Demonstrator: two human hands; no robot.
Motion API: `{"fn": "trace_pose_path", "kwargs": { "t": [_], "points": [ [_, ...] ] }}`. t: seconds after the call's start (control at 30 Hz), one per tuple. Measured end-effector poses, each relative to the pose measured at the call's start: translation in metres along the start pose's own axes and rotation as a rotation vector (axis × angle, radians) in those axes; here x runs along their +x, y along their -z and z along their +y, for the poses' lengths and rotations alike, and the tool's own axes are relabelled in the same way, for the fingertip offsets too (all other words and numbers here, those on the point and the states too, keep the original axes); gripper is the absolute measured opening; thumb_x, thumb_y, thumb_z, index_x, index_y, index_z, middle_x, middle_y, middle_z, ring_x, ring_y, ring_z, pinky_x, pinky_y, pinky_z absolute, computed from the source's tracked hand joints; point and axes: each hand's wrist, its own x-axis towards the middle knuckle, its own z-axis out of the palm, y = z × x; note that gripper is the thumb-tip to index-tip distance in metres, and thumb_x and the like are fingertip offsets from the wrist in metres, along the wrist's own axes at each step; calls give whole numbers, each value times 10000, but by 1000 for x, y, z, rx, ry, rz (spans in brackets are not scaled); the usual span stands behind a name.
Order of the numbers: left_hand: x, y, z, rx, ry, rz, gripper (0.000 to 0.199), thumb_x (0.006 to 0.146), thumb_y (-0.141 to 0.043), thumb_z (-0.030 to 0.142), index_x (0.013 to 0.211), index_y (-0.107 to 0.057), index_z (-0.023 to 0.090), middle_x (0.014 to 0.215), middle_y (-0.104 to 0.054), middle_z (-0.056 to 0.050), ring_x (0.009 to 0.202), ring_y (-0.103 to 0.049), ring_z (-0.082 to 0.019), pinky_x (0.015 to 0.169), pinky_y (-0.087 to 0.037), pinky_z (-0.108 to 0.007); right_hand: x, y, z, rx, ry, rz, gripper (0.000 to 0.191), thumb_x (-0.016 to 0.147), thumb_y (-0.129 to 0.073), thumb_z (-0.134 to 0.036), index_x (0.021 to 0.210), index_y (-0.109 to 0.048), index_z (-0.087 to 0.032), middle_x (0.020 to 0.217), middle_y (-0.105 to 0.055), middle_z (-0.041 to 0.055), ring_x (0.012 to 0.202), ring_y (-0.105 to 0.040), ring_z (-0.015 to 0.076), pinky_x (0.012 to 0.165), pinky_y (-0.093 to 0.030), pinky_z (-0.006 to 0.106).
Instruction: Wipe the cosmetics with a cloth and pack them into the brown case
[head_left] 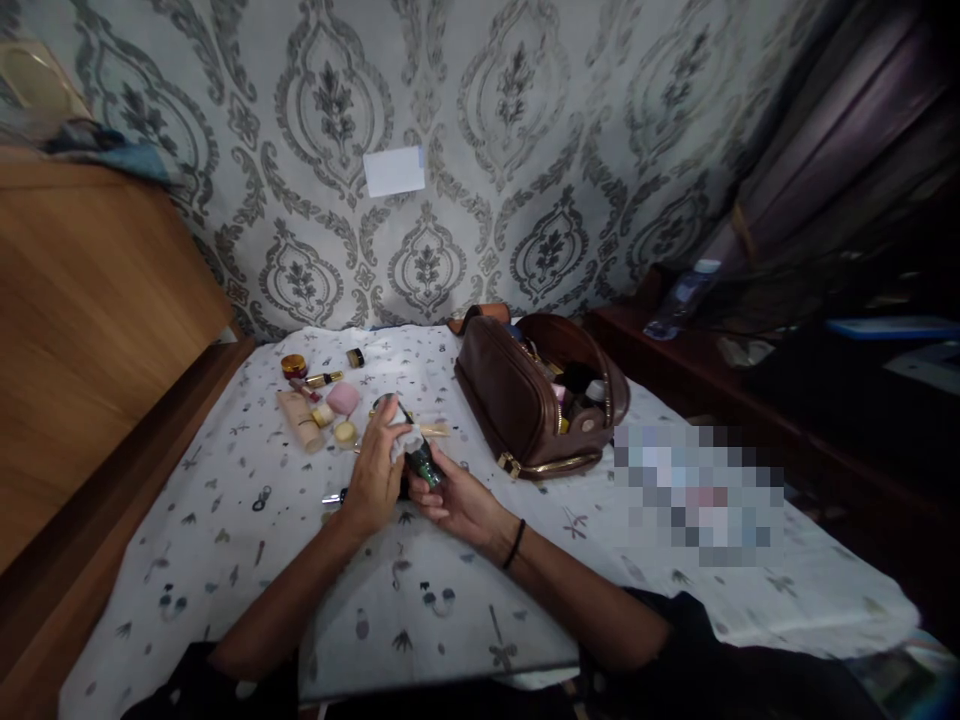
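Observation:
My right hand (459,503) is closed around a small dark green bottle (424,464), held tilted above the cloth. My left hand (375,475) is closed on a crumpled white tissue (407,441), which touches the bottle's upper end. Beneath my hands lies a dark item with a silver end (331,498), partly hidden. A round compact (384,404) and a beige stick-like item (435,430) show just beyond my fingers. To the left are a beige tube (299,421), a pink makeup sponge (343,398) and several small jars. An open brown toiletry bag (504,405) stands to the right.
A patterned white cloth (247,560) covers the table. Right of the bag lies a pixelated patch (701,495) whose contents I cannot make out. A clear plastic bottle (681,300) stands on the dark ledge. A wooden cabinet (97,330) borders the left, and a papered wall the back.

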Motion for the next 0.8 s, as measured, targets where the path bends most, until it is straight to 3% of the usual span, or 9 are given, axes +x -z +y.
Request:
{"fn": "trace_pose_path", "kwargs": {
  "t": [0.13, 0.27, 0.33, 0.43, 0.57, 0.8],
  "points": [
    [8, 10, -8, -8, 151, 116, 244, 1030, -379, 308, 1201, -517, 201, 1517, -446, -149, 1442, -391, -250, 1161, -367, -469, -1, 2, 3, -50, -28, -60, 464, 851, -684, -579, 765, -522, -153, 576, -455, -47, 449, -273, 33, 364, -118, 123],
    [14, 18, -19, -141, 343, 188, 276, 1012, -427, 407, 1168, -527, 203, 1197, -644, -100, 1144, -614, -217, 1019, -478, -378, -4, 1, 2, -76, -45, -95, 474, 842, -687, -582, 728, -508, -158, 579, -444, -46, 453, -242, 34, 372, -110, 129],
    [15, 18, -26, -258, 440, 204, 293, 989, -472, 443, 1140, -544, 202, 1046, -665, -59, 985, -643, -192, 924, -516, -330, -4, 1, 0, -93, -58, -108, 479, 846, -674, -590, 721, -506, -160, 570, -430, -50, 448, -215, 35, 371, -96, 138],
    [14, 16, -36, -391, 531, 246, 319, 952, -529, 468, 1123, -565, 202, 1004, -658, -38, 910, -633, -173, 848, -532, -289, -4, 0, -1, -155, -73, -117, 534, 809, -672, -653, 701, -497, -161, 537, -404, -65, 443, -169, 32, 369, -72, 145],
    [14, 14, -36, -380, 535, 277, 271, 944, -537, 449, 1052, -584, 206, 1000, -653, -26, 932, -617, -169, 876, -515, -279, -5, -4, 5, -272, 6, -73, 589, 735, -690, -728, 728, -466, -183, 500, -404, -81, 420, -178, 26, 374, -65, 148],
    [17, 19, -25, -281, 449, 239, 274, 977, -466, 435, 1071, -574, 201, 1009, -655, -36, 961, -617, -184, 910, -491, -300, -6, -7, 9, -346, 164, 62, 542, 707, -795, -600, 921, -488, -207, 650, -598, -49, 406, -315, 20, 384, -129, 138]
  ]
}}
